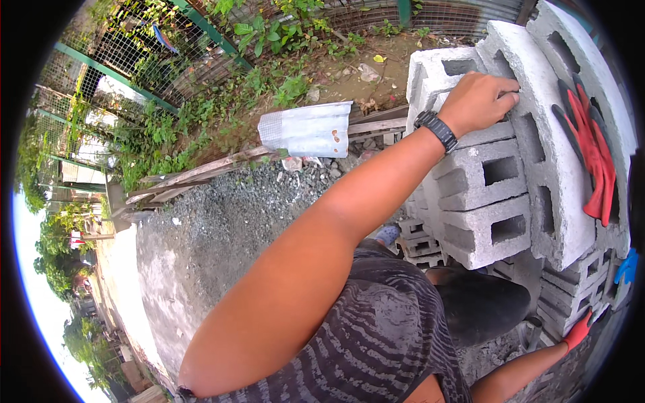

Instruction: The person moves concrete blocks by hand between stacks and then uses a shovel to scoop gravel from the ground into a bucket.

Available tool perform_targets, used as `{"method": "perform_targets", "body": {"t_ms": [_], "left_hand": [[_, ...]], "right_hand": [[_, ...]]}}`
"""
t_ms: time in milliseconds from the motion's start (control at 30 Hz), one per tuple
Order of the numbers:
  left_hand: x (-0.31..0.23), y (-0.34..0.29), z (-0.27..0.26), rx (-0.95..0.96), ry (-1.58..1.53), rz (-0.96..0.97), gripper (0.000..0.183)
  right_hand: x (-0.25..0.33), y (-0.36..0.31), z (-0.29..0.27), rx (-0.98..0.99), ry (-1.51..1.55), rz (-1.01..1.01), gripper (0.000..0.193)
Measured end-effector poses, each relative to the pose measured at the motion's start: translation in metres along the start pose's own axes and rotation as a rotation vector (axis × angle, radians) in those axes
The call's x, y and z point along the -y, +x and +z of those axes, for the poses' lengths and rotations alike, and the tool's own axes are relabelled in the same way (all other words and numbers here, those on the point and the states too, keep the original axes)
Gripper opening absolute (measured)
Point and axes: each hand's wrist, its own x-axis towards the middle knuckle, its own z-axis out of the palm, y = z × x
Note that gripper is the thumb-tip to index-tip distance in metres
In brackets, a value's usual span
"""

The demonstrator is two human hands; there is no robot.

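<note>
My left hand (482, 101), with a black watch (437, 131) on its wrist, is curled against the upper hollow concrete blocks (480, 232). Its fingers are bent in, and whatever may be inside them is hidden. At the lower right, my right hand (578, 331) wears a red glove and reaches to the bottom edge of the lower concrete blocks (564, 295). Its fingers are mostly out of sight beside the stack. Red and black gloves (594, 151) lie on the pale top block (557, 195), right of my left hand.
A blue glove-like item (626, 266) shows at the stack's right edge. Left of the stack lie grey gravel (242, 228), a bent metal sheet (306, 129) and a wooden board (201, 168). Plants and a green-framed wire fence (121, 77) stand beyond. A blue shoe (388, 234) shows near smaller stacked blocks.
</note>
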Motion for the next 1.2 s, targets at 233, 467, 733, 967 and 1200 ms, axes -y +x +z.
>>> {"method": "perform_targets", "body": {"t_ms": [233,467,733,967,1200], "left_hand": [[0.007,0.000,0.002,-0.045,0.009,0.027,0.030],[0.009,-0.002,0.002,-0.098,0.027,0.021,0.031],[0.004,0.000,0.001,-0.066,0.014,-0.018,0.033],[0.008,0.000,0.004,-0.103,0.016,0.044,0.031],[0.009,0.001,0.005,-0.059,0.035,0.012,0.029]], "right_hand": [[0.000,0.003,-0.002,-0.004,-0.063,-0.029,0.066],[0.003,0.003,0.002,0.002,-0.093,-0.016,0.065],[-0.009,0.010,0.000,-0.013,-0.090,-0.028,0.061],[-0.006,0.008,-0.002,0.002,-0.099,-0.066,0.060],[-0.002,0.006,0.002,-0.006,-0.118,-0.032,0.060]]}}
